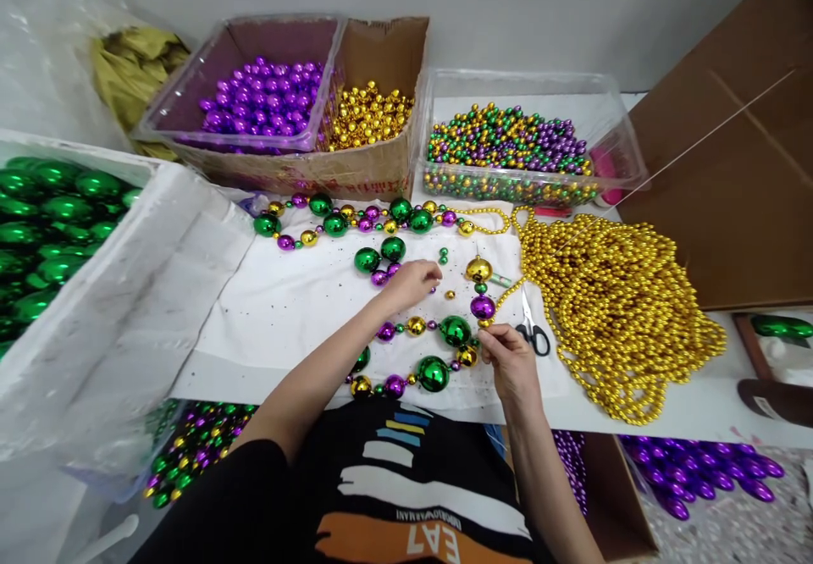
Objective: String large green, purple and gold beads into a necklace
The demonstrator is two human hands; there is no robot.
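My right hand [509,359] pinches the lower end of a short bead strand. On it sit a big gold bead [478,269], a small green bead and a purple bead [483,306]. My left hand [414,283] is over the white cloth, fingertips drawn together beside small purple beads; whether they hold one is hidden. Next to it lie two large green beads [392,249] and purple beads [379,278]. Two small green beads [443,256] and a small gold bead [450,295] lie nearby. A strung necklace with large green beads [433,373] curves in front of me.
A finished-looking strand [336,224] runs along the back. Gold bead chains [626,310] are heaped right, beside black-handled scissors [533,337]. Behind stand a cardboard box [279,173] and a clear bin [527,185] of mixed beads. A white-lined box [158,234] of green beads flanks the left.
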